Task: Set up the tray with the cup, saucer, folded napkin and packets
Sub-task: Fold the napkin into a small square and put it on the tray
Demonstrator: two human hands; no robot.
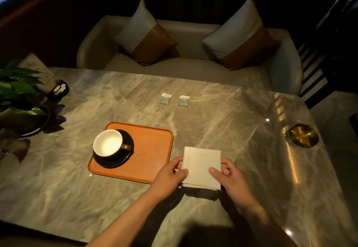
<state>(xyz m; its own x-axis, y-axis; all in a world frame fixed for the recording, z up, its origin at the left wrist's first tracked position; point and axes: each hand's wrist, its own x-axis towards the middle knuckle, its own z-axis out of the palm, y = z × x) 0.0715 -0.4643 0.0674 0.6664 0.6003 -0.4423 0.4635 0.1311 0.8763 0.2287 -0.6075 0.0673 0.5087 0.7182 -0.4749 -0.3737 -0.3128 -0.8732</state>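
Both hands, left [170, 173] and right [227, 177], are pinching the folded napkin [201, 166] just right of the tray [153, 150], probably lifted slightly; loose layers risk unfolding in transfer or nudging the cup [108, 143].

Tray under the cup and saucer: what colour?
Orange-brown, with a faint wood grain; the tray shows best in the head view, the only one here.

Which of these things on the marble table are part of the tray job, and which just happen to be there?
Part of the job: orange wooden tray; white-lined cup on dark saucer; folded cream napkin, held by both hands; two small packets.

Lying about: brass dish; potted plant; sofa cushions.
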